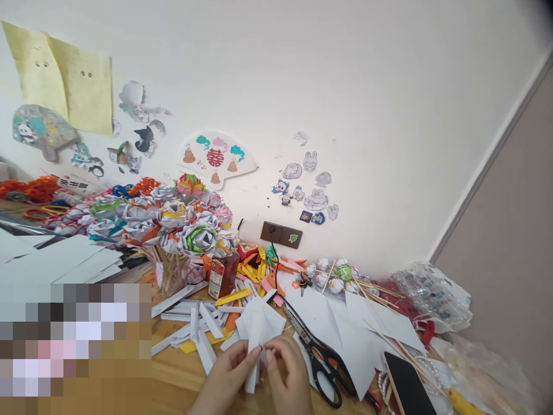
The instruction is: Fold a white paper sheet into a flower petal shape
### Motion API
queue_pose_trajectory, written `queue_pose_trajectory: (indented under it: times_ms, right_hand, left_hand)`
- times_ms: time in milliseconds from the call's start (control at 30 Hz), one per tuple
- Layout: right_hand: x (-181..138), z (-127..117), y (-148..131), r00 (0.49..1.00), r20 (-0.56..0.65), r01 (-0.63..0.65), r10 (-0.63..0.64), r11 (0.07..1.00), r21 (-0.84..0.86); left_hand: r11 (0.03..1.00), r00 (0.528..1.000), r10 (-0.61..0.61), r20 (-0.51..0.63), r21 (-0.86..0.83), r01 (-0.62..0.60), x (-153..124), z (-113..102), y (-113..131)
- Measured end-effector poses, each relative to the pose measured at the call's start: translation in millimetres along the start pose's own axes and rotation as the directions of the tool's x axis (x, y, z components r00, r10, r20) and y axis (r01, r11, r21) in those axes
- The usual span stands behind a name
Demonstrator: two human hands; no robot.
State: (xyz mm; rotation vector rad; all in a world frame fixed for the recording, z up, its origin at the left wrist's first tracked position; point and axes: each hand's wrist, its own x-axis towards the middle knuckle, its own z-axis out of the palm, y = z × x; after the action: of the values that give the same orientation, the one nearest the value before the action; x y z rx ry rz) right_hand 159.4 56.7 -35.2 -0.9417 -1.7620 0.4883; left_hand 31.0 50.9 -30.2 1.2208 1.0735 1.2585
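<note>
In the head view, a folded white paper strip (254,331) stands between my hands at the bottom middle. My left hand (228,374) pinches it between thumb and fingers. My right hand (290,372) is closed against its right side, fingertips at the fold; part of the grip is hidden. Just behind lie white paper sheets (274,324). Loose folded white strips (205,341) are scattered to the left, with a yellow folded strip (233,297) among them. Black-handled scissors (317,351) lie to the right of my right hand.
Folded paper flowers on sticks (201,237) fill a cup at the back left, beside a red-labelled jar (217,276). At right are a phone (408,383), white sheets (358,340), wooden sticks and plastic bags (440,294). A cable runs from the wall socket (280,234).
</note>
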Motion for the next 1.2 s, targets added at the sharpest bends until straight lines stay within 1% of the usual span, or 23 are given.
queue_pose_trajectory:
  times_ms: [33, 67, 100, 133, 200, 233, 300, 367, 500, 667, 767, 867, 933, 1067, 1200]
  right_hand:
    - [0, 0, 2, 0.998, -0.015, -0.061, 0.062, 0.997, 0.051]
    - [0, 1, 4, 0.992, 0.004, -0.126, 0.126, 0.984, 0.125]
    - [1, 2, 6, 0.981, 0.057, -0.193, 0.185, 0.956, 0.221]
    - [1, 3, 7, 0.964, 0.130, -0.263, 0.233, 0.908, 0.326]
    - [1, 6, 8, 0.917, 0.264, -0.395, 0.299, 0.774, 0.495]
    - [1, 7, 7, 0.897, 0.295, -0.441, 0.329, 0.714, 0.544]
    - [0, 8, 6, 0.870, 0.292, -0.491, 0.398, 0.643, 0.588]
    - [0, 8, 4, 0.859, 0.274, -0.503, 0.433, 0.611, 0.611]
    - [-1, 9, 6, 0.835, 0.274, -0.527, 0.476, 0.553, 0.645]
    - [-1, 12, 7, 0.818, 0.256, -0.535, 0.515, 0.519, 0.667]
    - [0, 10, 4, 0.815, 0.246, -0.538, 0.524, 0.527, 0.659]
    - [2, 8, 0, 0.821, 0.246, -0.539, 0.516, 0.557, 0.631]
    - [1, 7, -1, 0.818, 0.257, -0.549, 0.514, 0.564, 0.617]
    - [-1, 10, 3, 0.789, 0.338, -0.602, 0.513, 0.536, 0.592]
    - [-1, 12, 6, 0.802, 0.309, -0.580, 0.511, 0.543, 0.608]
  left_hand:
    - [1.000, 0.999, -0.025, 0.036, 0.000, 0.025, -1, 1, 0]
    - [0.998, 0.996, -0.056, 0.075, -0.003, 0.057, -2, 2, 0]
    - [0.996, 0.990, -0.082, 0.117, -0.009, 0.083, -3, 4, -1]
    - [0.995, 0.983, -0.099, 0.153, -0.016, 0.103, -5, 5, -1]
    - [0.991, 0.971, -0.125, 0.204, -0.024, 0.132, -8, 8, 0]
    - [0.990, 0.968, -0.133, 0.213, -0.014, 0.139, -10, 10, 0]
    - [0.988, 0.964, -0.155, 0.214, 0.023, 0.154, -12, 11, 3]
    - [0.985, 0.961, -0.172, 0.215, 0.055, 0.163, -13, 11, 4]
    - [0.986, 0.955, -0.159, 0.248, 0.084, 0.142, -11, 9, 4]
    - [0.985, 0.952, -0.167, 0.258, 0.075, 0.153, -9, 9, -1]
    - [0.986, 0.952, -0.166, 0.258, 0.076, 0.152, -9, 8, -2]
    - [0.981, 0.943, -0.195, 0.272, 0.077, 0.180, -10, 8, -2]
    - [0.977, 0.935, -0.211, 0.286, 0.041, 0.208, -11, 8, -1]
    - [0.970, 0.929, -0.201, 0.310, -0.067, 0.232, -11, 9, 1]
    - [0.962, 0.928, -0.231, 0.293, -0.075, 0.264, -8, 9, -1]
